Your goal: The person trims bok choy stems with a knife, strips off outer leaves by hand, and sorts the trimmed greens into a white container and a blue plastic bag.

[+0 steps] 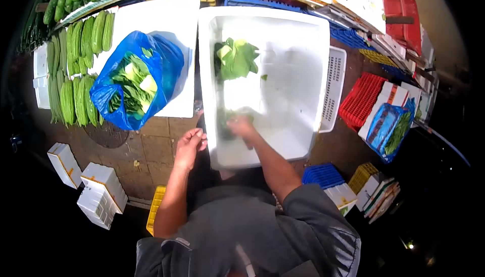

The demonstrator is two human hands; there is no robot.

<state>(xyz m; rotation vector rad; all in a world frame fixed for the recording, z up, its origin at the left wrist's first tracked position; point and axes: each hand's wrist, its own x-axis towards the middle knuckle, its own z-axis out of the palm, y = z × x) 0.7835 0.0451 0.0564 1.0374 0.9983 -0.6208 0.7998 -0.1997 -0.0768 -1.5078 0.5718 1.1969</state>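
A large white foam box (316,90) stands in front of me. Inside it, at the upper left, lies a bunch of leafy greens (237,60). My right hand (242,127) reaches into the box's lower left, smeared by motion, over a second blurred patch of greens (226,120); whether it grips them cannot be made out. Just outside the box's left wall is my left hand (191,145), its fingers curled together; anything between them is too small to name. A blue plastic bag (174,57) full of leafy greens (136,82) sits to the left, on a white board.
Ridged green gourds (81,95) lie at the left, with more green vegetables along the far stall. A white perforated basket (333,90) touches the box's right side. Red crates (362,97) stand further right, blue crates (323,175) lower right, foam boxes (103,191) lower left.
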